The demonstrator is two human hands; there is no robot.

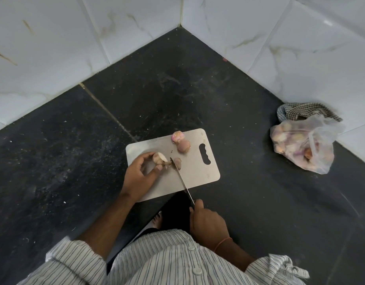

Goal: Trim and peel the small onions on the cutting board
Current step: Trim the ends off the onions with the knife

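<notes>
- At the left of the pale cutting board [195,171], which lies on the dark stone bench [74,161] in a corner of white marbled wall tiles [44,48], the left hand [139,177] pinches a small onion [158,158] between thumb and fingertips; the onion rests on the board with its cut face showing pale
- Just right of it the knife [182,179] slants across the board, its tip down at the end of the held onion; a second small piece [178,162] lies touching the blade's far side
- Further back on the board two more onions sit touching each other: a pinkish one [178,136] near the far edge and a brownish one [184,146] beside the board's handle slot [204,154]
- The right hand [207,222], off the board's near edge, is curled round the knife handle; a thin thread circles its wrist
- Well apart at the right, a clear plastic bag of onions [300,145] lies on the bench, touching a checked cloth [305,113] against the wall
</notes>
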